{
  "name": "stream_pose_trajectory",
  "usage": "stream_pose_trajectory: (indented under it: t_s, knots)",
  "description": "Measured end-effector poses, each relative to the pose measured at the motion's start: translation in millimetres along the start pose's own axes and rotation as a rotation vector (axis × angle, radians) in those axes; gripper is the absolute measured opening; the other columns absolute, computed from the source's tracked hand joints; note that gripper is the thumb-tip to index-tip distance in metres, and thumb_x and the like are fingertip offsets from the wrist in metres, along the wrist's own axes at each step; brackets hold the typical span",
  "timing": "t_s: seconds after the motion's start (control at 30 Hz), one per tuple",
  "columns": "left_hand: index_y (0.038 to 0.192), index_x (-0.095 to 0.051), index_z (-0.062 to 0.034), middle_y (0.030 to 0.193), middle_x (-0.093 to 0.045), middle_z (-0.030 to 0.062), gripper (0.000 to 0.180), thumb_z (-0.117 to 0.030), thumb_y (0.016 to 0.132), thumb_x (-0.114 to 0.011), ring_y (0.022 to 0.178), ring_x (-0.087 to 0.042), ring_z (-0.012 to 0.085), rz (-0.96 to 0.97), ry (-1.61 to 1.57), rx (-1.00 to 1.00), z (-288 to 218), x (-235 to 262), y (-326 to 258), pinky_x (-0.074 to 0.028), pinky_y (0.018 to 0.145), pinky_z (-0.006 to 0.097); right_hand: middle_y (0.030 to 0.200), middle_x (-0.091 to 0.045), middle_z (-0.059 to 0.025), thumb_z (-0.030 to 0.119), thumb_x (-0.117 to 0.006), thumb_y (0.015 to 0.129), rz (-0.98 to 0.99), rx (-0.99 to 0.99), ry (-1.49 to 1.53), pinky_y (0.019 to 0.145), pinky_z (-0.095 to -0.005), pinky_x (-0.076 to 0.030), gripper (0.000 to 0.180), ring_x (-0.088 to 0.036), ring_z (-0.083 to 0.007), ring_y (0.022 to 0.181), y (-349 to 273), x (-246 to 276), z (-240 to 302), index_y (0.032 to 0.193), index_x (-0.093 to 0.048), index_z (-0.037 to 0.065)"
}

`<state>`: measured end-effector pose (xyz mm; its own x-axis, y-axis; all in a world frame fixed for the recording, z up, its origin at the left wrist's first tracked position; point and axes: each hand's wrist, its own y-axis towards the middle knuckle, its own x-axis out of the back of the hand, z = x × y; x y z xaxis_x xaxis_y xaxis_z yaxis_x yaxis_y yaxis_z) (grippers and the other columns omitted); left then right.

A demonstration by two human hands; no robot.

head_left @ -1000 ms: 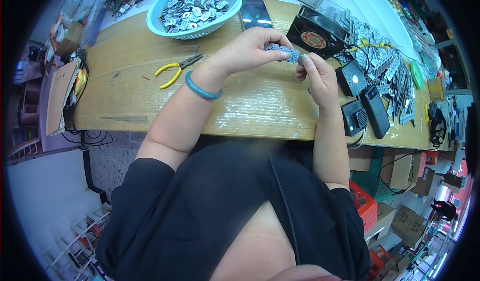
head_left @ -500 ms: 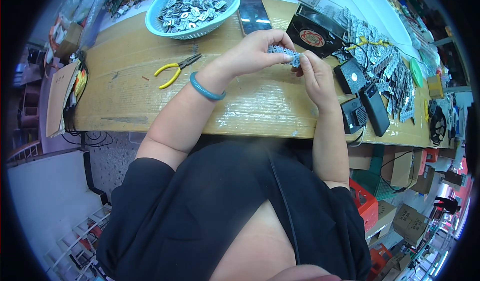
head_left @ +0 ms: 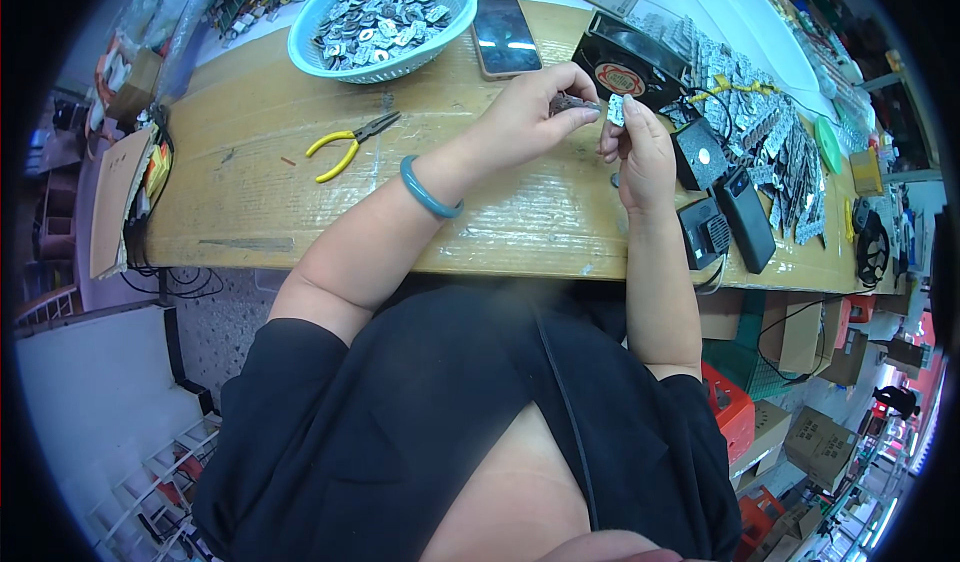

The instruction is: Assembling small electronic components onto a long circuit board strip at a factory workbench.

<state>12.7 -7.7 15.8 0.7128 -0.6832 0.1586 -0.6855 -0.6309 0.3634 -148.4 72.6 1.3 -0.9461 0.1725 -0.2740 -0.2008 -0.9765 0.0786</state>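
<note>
Over the middle of the table my left hand (head_left: pixel 530 112), with a blue-green bangle (head_left: pixel 431 194) on its wrist, is closed on a narrow dark-edged strip (head_left: pixel 574 106) that looks like joined circuit boards. Just to the right, my right hand (head_left: pixel 645 157) pinches a small pale circuit board piece (head_left: pixel 616 111) between thumb and fingers. A gap shows between the piece and the strip. A light blue plastic basket (head_left: pixel 303 47) at the back left holds many similar loose pieces (head_left: pixel 380 30). Yellow-handled pliers (head_left: pixel 340 148) lie left of my left forearm.
Behind my hands are a phone (head_left: pixel 505 37) and a black fan (head_left: pixel 632 60). Board strips (head_left: pixel 765 127) are heaped at the right, near black boxy devices (head_left: pixel 745 219) and cables. A small round bit (head_left: pixel 615 179) lies by my right wrist. Cardboard (head_left: pixel 240 192) covers the table.
My hands were together on the strip; now they are apart, the right holding a separate small piece. The strip in my left hand has turned, showing a darker side.
</note>
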Motion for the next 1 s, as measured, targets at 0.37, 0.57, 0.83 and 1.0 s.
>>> stream_pose_trajectory:
  t_s: [0.37, 0.57, 0.83, 1.0]
  knots:
    - [0.098, -0.051, 0.0024, 0.090, -0.057, 0.0100, 0.013, -0.001, 0.086, -0.057, 0.085, -0.060, 0.0169, -0.057, 0.266, -0.114, -1.9, -3.3, -1.7, -0.051, 0.077, 0.029, 0.069, -0.052, 0.0016, 0.026, -0.047, 0.097, 0.003, 0.052, -0.275, 0.053, -0.0196, -0.038, 0.025, -0.049, -0.0053, 0.059, -2.9, -1.0, 3.3, 0.090, -0.060, 0.005]
    - [0.096, -0.051, 0.0021, 0.089, -0.058, 0.0091, 0.012, -0.002, 0.087, -0.057, 0.084, -0.060, 0.0150, -0.046, 0.198, -0.101, -2.3, -1.1, -1.3, -0.050, 0.076, 0.028, 0.069, -0.052, 0.0007, 0.026, -0.047, 0.097, -0.006, 0.063, -0.235, 0.054, -0.0197, -0.038, 0.025, -0.049, -0.0057, 0.060, -3.4, -3.5, 4.3, 0.092, -0.060, 0.005]
    - [0.095, -0.052, 0.0017, 0.088, -0.058, 0.0079, 0.012, -0.004, 0.087, -0.059, 0.082, -0.059, 0.0134, -0.048, 0.265, -0.135, -2.9, 0.5, -0.9, -0.050, 0.073, 0.028, 0.068, -0.053, 0.0018, 0.026, -0.046, 0.098, -0.004, 0.082, -0.220, 0.053, -0.0187, -0.040, 0.027, -0.050, -0.0045, 0.058, -2.9, -4.6, 1.2, 0.085, -0.058, 0.006]
    - [0.094, -0.052, 0.0014, 0.085, -0.057, 0.0070, 0.013, -0.007, 0.087, -0.060, 0.080, -0.057, 0.0122, 0.029, 0.264, -0.144, -9.2, 6.2, -0.5, -0.049, 0.070, 0.027, 0.069, -0.053, 0.0020, 0.026, -0.046, 0.098, -0.012, 0.112, -0.211, 0.054, -0.0186, -0.040, 0.027, -0.050, -0.0044, 0.059, -3.4, -6.2, -0.2, 0.084, -0.057, 0.006]
